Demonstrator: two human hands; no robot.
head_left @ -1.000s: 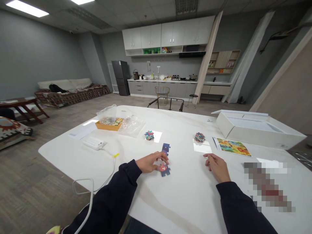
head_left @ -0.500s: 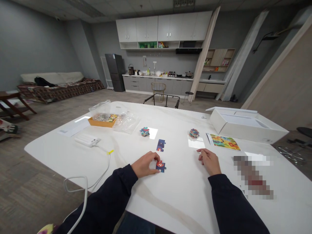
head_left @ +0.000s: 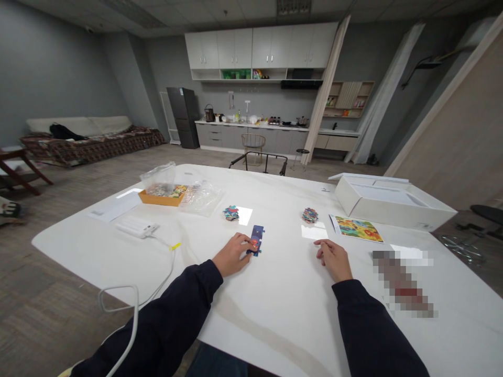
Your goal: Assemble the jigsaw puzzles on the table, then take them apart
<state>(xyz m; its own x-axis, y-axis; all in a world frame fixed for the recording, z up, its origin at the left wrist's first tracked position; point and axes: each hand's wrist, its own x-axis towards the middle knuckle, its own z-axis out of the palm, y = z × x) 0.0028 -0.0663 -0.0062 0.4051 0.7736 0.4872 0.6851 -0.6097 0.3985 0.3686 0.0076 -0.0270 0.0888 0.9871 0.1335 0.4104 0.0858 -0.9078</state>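
My left hand point(head_left: 234, 255) is closed on a dark blue puzzle piece point(head_left: 255, 246) with a red figure, its fingertips covering part of it. That piece lies against the lower edge of another dark blue puzzle piece point(head_left: 257, 231); whether the two interlock cannot be made out. My right hand point(head_left: 332, 257) rests on the table to the right, fingers loosely bent and apart, with nothing visible in it. Beyond the hands stand two stacks of puzzle pieces, a left stack point(head_left: 231, 213) and a right stack point(head_left: 310, 214).
On the white table point(head_left: 283, 303) are a colourful picture card point(head_left: 359, 229), a white box point(head_left: 396, 204), an orange tray point(head_left: 161, 198) of pieces, a clear plastic bag point(head_left: 204, 200) and a white power bank point(head_left: 135, 229) with a cable point(head_left: 135, 314). A blurred patch lies at right.
My left hand has slid the lower puzzle piece away from me, up against the other piece, closing the gap between them. My right hand has stayed in place.
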